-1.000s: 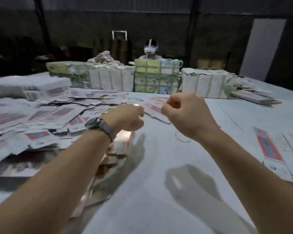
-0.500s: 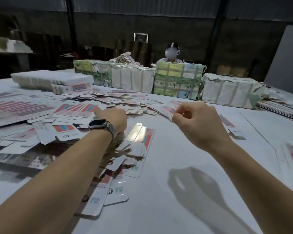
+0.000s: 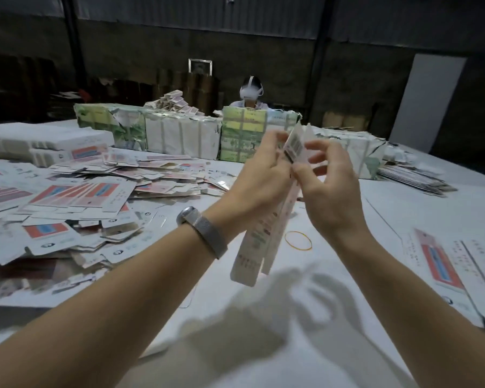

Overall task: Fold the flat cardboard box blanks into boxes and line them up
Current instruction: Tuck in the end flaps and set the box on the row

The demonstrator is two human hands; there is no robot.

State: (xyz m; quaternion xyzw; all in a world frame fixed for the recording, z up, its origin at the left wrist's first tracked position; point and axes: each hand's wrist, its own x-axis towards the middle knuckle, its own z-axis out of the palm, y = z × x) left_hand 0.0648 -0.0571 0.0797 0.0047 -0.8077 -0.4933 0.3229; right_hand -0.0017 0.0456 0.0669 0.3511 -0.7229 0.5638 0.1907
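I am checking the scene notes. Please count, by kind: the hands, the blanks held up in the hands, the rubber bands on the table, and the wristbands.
Hands: 2, the left hand and the right hand
Box blank held up, gripped by both hands: 1
Yellow rubber band on the table: 1
Wristband: 1
Total: 5

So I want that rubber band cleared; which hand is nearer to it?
Right. The right hand holds the box blank almost above the rubber band; the left hand is further left.

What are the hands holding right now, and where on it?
A flat box blank, raised off the table; left hand and right hand pinch its upper part.
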